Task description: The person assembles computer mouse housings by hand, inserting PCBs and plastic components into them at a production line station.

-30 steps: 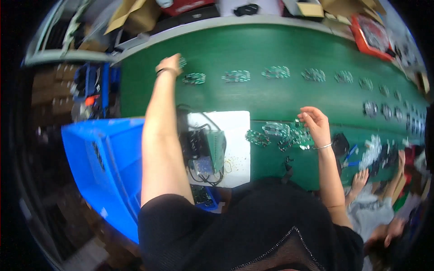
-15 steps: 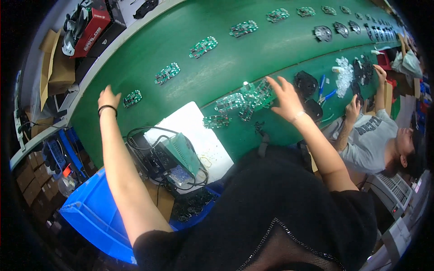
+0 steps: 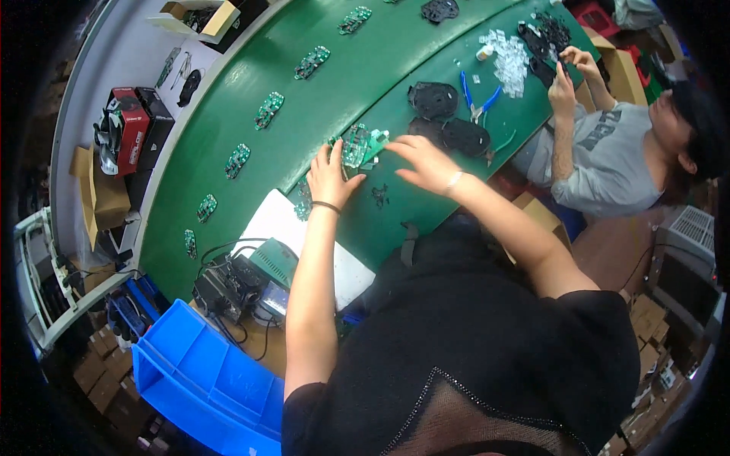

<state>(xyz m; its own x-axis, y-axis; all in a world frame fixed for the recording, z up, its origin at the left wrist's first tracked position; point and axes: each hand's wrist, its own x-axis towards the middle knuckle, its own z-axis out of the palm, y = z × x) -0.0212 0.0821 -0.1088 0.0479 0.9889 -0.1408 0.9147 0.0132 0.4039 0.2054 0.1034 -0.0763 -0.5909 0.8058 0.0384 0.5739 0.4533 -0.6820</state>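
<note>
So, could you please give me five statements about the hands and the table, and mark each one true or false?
1. The left hand is at the cluster of circuit boards, its thumb spread from the fingers. True.
2. The right hand has a black band at its wrist. False: it has a pale bracelet; the black band is on the left wrist.
3. The blue-handled pliers lie open beside dark parts. True.
4. The blue bin stands on the green table. False: it is off the table, at the lower left.
5. The co-worker wears a red shirt. False: the shirt is grey.
</note>
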